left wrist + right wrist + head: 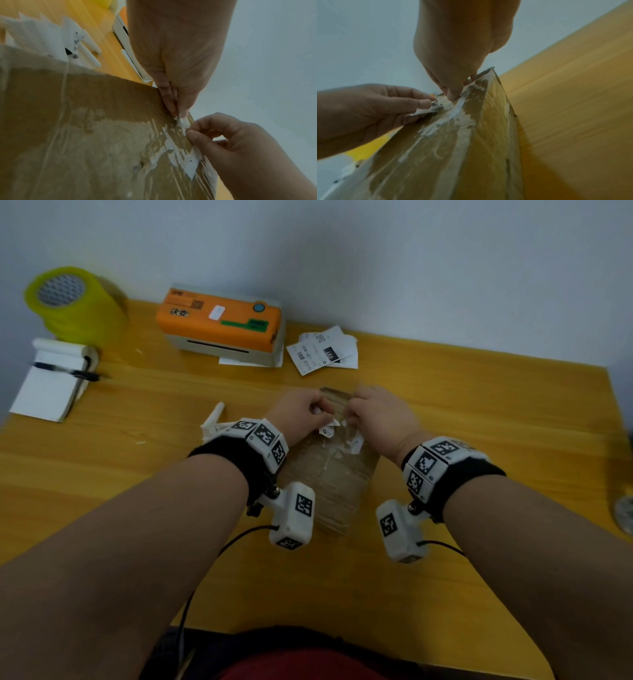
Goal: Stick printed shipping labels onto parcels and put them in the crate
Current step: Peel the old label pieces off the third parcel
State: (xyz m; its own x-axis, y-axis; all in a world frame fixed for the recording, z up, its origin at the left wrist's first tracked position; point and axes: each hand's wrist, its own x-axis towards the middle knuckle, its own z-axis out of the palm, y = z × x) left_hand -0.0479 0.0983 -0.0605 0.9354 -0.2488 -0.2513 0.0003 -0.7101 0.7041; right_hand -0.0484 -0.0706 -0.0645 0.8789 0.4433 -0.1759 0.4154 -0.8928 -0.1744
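A brown cardboard parcel (335, 491) wrapped in clear tape lies on the yellow table (479, 405) between my forearms. White remnants of an old label (346, 445) cling to its top. My left hand (318, 409) pinches a torn label scrap (182, 121) between thumb and fingers at the parcel's far end. Beside it, my right hand (352, 412) grips the parcel's far edge (481, 77), thumb (452, 97) on the top face and fingers behind. Printed shipping labels (323, 352) lie loose further back. No crate is in view.
An orange and white label printer (219, 320) stands at the back. Stacked yellow tape rolls (75, 302) and a notepad with a pen (51, 381) are at far left. White paper scraps (214, 422) lie left of my left wrist. A round metal object (623, 515) sits at the right edge.
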